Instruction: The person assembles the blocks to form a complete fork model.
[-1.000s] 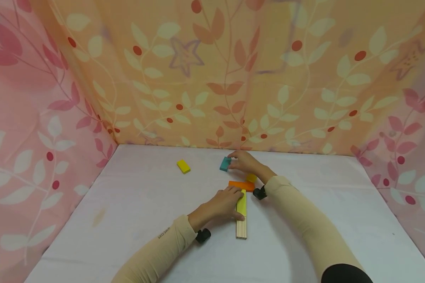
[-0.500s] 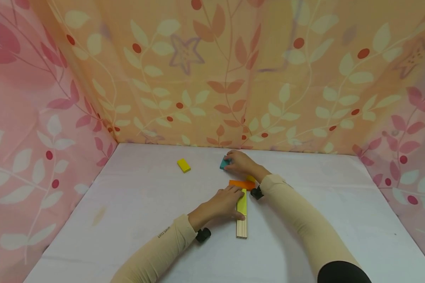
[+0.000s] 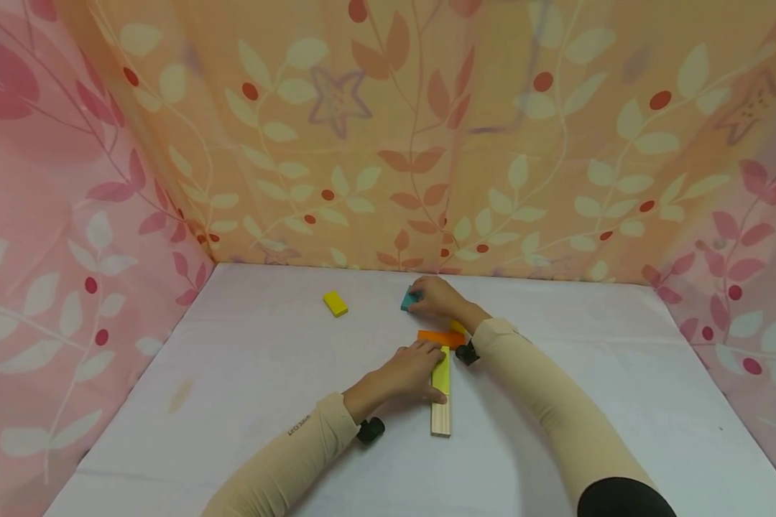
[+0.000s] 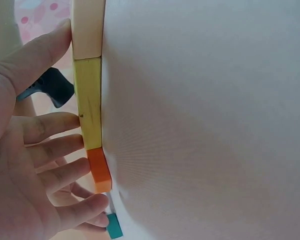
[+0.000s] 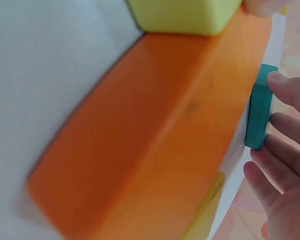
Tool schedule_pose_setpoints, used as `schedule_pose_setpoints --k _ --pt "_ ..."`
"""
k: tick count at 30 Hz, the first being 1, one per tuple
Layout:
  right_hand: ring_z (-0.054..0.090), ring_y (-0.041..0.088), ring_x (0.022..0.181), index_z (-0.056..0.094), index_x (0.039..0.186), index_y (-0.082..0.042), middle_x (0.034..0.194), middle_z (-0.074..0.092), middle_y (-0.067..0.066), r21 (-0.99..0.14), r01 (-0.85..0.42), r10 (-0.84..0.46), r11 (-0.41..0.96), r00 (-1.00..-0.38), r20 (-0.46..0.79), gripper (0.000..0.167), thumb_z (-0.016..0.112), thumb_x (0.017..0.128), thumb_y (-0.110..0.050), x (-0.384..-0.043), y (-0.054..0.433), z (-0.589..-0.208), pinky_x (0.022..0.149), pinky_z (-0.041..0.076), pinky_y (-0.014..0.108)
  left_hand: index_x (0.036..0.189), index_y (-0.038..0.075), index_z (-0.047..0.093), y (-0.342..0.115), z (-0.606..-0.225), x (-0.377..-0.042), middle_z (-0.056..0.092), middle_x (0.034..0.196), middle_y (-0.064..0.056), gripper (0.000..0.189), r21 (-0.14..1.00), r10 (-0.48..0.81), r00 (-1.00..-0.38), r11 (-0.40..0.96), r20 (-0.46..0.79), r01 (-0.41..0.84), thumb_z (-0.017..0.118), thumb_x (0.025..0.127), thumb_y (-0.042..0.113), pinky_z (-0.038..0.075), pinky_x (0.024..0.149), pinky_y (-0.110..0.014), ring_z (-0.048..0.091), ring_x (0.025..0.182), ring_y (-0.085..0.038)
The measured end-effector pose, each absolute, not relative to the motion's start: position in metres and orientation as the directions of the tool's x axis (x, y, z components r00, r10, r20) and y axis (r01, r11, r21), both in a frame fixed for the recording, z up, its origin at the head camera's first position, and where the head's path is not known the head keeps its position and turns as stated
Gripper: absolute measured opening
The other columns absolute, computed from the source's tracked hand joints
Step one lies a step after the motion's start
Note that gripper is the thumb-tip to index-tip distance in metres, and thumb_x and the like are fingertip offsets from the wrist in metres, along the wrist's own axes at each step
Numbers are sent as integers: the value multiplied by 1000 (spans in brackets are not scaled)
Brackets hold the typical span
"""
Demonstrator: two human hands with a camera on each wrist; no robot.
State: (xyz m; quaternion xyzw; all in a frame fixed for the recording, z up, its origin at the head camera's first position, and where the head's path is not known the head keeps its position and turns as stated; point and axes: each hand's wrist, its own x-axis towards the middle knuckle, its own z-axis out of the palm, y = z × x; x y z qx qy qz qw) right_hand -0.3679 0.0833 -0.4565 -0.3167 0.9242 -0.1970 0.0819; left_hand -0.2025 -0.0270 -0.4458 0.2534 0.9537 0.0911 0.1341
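Note:
A yellow wooden block (image 3: 442, 372) and a plain wood block (image 3: 440, 422) lie end to end on the white table. My left hand (image 3: 402, 375) rests over them, fingertips on the yellow block and thumb near the seam, fingers fairly straight in the left wrist view. An orange block (image 3: 435, 336) lies crosswise at the yellow one's far end. Farther back, my right hand (image 3: 438, 296) holds a teal block (image 5: 260, 112) between thumb and fingertips. In the head view that hand covers part of the teal block (image 3: 406, 299).
Behind the orange block, a second yellow block (image 3: 457, 327) is partly hidden by the right wrist. Another yellow block (image 3: 335, 304) lies alone at the back left. Patterned cloth walls (image 3: 388, 143) close off the back and sides of the table (image 3: 265, 359).
My right hand has moved slightly left onto the teal block and closed its fingers on it. The left hand and the other blocks have stayed in place.

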Motion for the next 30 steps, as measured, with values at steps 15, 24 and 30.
schedule_pose_setpoints --k 15,24,30 --pt "58 29 113 70 116 -3 125 64 13 -519 -510 -594 686 -805 6 40 76 85 -27 -363 92 -444 106 45 45 140 13 51 -26 -447 -202 46 148 -2 80 235 498 -840 861 -216 450 76 77 56 41 108 -45 39 138 -19" --pt "52 32 125 69 118 -5 135 59 15 -537 -478 -574 695 -819 -13 40 75 86 -27 -359 101 -435 111 39 49 139 13 51 -25 -447 -202 47 147 -2 79 239 496 -842 862 -214 447 76 77 55 41 108 -44 40 137 -19" --pt "54 32 120 69 118 -5 130 62 14 -535 -473 -573 700 -819 -27 40 75 86 -28 -358 105 -433 109 42 48 140 13 52 -25 -448 -201 47 149 -3 80 274 484 -848 864 -218 423 78 76 53 40 109 -45 40 137 -20"
